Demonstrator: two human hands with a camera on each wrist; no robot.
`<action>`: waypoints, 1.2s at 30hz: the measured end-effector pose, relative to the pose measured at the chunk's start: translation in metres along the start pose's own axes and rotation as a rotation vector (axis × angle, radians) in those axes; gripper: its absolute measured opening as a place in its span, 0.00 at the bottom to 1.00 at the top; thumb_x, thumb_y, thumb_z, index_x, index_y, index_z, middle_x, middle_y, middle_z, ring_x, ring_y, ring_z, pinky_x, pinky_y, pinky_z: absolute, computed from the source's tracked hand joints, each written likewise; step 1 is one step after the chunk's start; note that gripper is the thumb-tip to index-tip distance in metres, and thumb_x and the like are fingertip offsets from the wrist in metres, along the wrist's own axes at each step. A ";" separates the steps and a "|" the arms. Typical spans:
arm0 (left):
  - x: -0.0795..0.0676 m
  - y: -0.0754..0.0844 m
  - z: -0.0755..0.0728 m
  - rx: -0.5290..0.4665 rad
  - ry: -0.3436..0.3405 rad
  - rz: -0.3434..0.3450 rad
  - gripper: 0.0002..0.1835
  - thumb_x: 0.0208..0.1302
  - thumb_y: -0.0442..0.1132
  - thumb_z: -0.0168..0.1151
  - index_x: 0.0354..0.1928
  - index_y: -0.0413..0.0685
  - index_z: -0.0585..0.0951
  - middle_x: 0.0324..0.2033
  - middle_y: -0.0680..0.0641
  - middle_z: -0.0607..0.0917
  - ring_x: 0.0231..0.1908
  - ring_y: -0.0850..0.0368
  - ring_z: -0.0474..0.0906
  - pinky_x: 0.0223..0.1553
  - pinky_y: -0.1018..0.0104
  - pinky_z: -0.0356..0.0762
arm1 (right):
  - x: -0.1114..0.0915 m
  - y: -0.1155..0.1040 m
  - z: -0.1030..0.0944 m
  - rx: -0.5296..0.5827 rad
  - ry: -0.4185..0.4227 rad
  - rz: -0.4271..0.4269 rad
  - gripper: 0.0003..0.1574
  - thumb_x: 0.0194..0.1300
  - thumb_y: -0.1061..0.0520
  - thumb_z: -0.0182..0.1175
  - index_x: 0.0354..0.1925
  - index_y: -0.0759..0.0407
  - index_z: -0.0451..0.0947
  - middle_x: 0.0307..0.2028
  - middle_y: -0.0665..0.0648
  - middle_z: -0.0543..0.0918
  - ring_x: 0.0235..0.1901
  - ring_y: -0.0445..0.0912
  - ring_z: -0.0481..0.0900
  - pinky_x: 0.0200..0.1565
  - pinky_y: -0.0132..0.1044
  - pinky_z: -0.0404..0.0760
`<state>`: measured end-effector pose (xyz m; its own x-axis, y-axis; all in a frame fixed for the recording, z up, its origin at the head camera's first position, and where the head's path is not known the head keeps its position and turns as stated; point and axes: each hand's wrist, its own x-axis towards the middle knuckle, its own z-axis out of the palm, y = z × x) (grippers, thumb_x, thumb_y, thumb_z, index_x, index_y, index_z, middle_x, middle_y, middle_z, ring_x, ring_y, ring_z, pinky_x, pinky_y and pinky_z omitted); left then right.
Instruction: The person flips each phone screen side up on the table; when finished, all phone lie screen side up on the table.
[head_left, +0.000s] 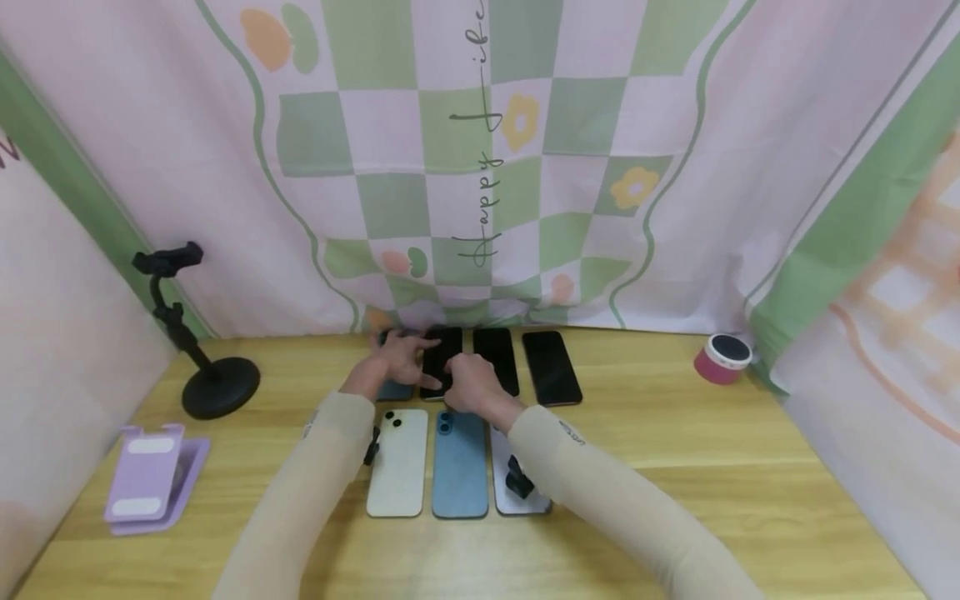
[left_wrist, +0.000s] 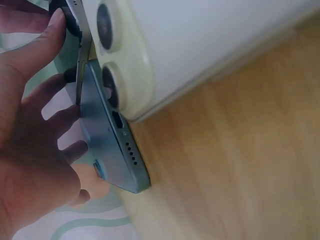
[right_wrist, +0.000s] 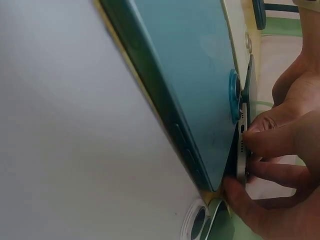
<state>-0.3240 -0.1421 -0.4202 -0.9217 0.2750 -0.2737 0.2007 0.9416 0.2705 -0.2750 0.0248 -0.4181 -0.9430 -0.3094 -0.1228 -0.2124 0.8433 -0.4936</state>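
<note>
In the head view a black-screened phone [head_left: 442,360] lies screen up in the back row, between both hands. My left hand [head_left: 399,358] spreads over its left side, fingers extended, thumb by its near end. Curled at the near right corner, my right hand [head_left: 472,385] pinches the phone's edge [right_wrist: 242,162] in the right wrist view. Under the left hand, partly hidden, lies a teal phone [left_wrist: 107,132], back up. The front row holds a white phone [head_left: 397,471], a blue phone [head_left: 460,471] and a pale phone [head_left: 513,500] partly covered by the right wrist.
Two more black-screened phones, one in the middle [head_left: 497,354] and one at the right [head_left: 552,368], continue the back row. At left stand a black phone stand [head_left: 217,387] and a purple folding stand [head_left: 146,483]. A pink round jar-like device [head_left: 722,360] sits far right. A patterned curtain [head_left: 480,208] hangs behind.
</note>
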 end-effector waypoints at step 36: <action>-0.005 -0.048 -0.008 -0.056 0.128 -0.023 0.33 0.73 0.43 0.59 0.77 0.43 0.67 0.74 0.35 0.73 0.75 0.33 0.67 0.78 0.29 0.50 | 0.010 -0.021 0.015 -0.183 0.003 -0.330 0.26 0.78 0.54 0.54 0.68 0.62 0.77 0.70 0.68 0.76 0.74 0.60 0.71 0.73 0.54 0.74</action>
<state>-0.3318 -0.1905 -0.4245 -0.9614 0.2228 -0.1614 0.1631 0.9340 0.3179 -0.2759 -0.0021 -0.4218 -0.8169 -0.5764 0.0199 -0.5470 0.7633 -0.3438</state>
